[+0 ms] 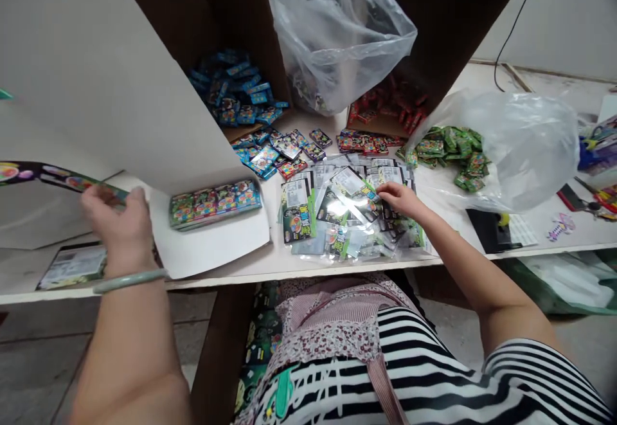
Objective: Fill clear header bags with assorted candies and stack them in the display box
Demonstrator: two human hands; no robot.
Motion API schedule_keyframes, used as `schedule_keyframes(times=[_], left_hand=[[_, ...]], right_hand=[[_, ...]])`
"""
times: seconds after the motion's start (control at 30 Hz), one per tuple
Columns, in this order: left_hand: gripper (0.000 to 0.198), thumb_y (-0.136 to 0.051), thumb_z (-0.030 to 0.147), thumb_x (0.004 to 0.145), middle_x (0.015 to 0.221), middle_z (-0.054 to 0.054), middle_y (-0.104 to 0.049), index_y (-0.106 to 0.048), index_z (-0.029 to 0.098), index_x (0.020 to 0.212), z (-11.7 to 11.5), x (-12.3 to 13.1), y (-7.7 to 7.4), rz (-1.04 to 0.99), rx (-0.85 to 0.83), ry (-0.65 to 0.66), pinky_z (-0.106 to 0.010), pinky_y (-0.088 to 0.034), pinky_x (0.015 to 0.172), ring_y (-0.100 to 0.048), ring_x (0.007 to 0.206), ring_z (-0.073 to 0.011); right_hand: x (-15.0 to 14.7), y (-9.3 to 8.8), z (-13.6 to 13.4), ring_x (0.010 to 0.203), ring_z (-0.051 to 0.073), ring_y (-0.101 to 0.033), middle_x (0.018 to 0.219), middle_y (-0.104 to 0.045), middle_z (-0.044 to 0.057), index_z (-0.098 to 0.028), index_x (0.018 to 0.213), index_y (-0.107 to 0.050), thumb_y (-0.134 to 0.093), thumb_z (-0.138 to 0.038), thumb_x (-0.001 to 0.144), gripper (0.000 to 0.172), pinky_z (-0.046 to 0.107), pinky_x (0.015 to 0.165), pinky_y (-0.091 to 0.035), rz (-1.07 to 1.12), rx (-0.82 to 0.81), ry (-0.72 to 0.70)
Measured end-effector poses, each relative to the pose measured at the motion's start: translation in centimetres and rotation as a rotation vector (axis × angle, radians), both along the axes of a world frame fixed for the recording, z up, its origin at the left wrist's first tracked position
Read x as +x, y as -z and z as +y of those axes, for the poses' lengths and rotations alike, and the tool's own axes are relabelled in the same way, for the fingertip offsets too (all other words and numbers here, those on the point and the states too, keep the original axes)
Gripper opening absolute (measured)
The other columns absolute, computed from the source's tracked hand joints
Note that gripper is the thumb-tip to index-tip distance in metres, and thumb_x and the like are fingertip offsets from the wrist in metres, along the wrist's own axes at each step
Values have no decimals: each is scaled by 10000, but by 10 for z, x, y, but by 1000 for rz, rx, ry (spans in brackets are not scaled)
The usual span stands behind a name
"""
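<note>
My left hand is at the left, its fingers closed on a long printed strip with colourful pictures, which runs out past the left edge of the view. My right hand reaches onto a pile of clear plastic bags with black and green printed cards inside. Its fingertips are pinched at the edge of the top bag. Between my hands, a stack of printed strips rests on a white sheet of card.
Small blue boxes spill from a carton, with red ones in another carton behind. A clear bag hangs between them. Green packets lie by an open plastic bag. A tall white panel stands at left.
</note>
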State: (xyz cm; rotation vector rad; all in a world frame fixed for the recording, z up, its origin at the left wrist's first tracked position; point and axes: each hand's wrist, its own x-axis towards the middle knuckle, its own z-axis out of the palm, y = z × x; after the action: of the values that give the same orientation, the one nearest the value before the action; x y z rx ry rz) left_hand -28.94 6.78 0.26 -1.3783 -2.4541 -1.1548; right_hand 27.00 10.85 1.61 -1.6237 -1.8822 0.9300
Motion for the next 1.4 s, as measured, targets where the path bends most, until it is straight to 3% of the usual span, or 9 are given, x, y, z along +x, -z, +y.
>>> schedule_keyframes(times=[0.1,0.23,0.3,0.4,0.6,0.83,1.0,1.17,1.4], left_hand=[[499,-531,317,894,1355,-122,-524,-387,166,1347,-28,68,-9,41,172,60,-430,-443,1082,-537,1255,-232],[385,-532,474,918,1275,-95,-603,-548,214,1202,-32,202,11,-4,-51,763,-452,-412,1150,-555,1262,-266],[481,-532,502,911,1401,-149,-547,-534,198,1283,-27,258,30,-10,-227,926,-506,-378,1177,-490,1359,-321],[671,-592,520,882,1573,-207,-383,-444,179,1440,-20,302,56,58,-445,939,-640,-262,1199,-284,1498,-427],[719,-631,518,867,1624,-178,-321,-423,232,1493,-14,300,68,49,-516,932,-668,-204,1207,-219,1533,-418],[550,-599,463,893,1534,-149,-466,-538,225,1385,-17,314,33,-389,-337,878,-547,-301,1215,-369,1480,-325],[363,-565,480,907,867,-54,-691,-639,176,1090,-14,335,-3,-891,-215,738,-306,-581,698,-686,745,-175],[177,-547,304,921,807,-27,-691,-670,179,946,-26,336,-37,-550,-231,925,-284,-552,710,-661,724,-165],[272,-410,241,1007,978,-94,-750,-647,163,1116,-38,319,-56,48,-190,989,-310,-548,761,-716,831,-204]], right_hand=[[0,1,7,1007,248,-686,1074,-744,126,-181,1047,-712,-639,-208,835,225,464,971,-510,-61,45,8],[-35,6,18,1345,345,-486,1408,-583,201,-139,1334,-593,-851,-287,698,701,501,1163,-330,-180,112,-20],[-50,12,23,1351,398,-458,1394,-572,247,-96,1393,-539,-930,-297,600,906,544,1161,-315,-254,92,-19],[-58,20,30,1285,320,-528,1386,-574,172,-165,1352,-566,-796,-366,805,627,532,1099,-419,-305,47,3],[-37,18,48,1106,222,-633,1291,-616,96,-192,1269,-601,-613,-381,959,363,438,928,-558,-284,-155,-49],[-10,-3,25,778,155,-644,861,-660,23,-148,928,-637,-582,-310,940,172,315,714,-562,-26,-189,-126],[2,-14,-13,731,167,-629,840,-652,24,-194,917,-599,-550,-384,883,198,324,674,-546,240,-15,-73],[3,-35,-24,1032,257,-640,1079,-711,115,-221,1098,-656,-575,-368,916,247,449,936,-503,130,609,-29],[-17,-47,-14,744,184,-622,783,-690,32,-188,813,-688,-727,-377,798,193,330,715,-504,207,178,-322]])
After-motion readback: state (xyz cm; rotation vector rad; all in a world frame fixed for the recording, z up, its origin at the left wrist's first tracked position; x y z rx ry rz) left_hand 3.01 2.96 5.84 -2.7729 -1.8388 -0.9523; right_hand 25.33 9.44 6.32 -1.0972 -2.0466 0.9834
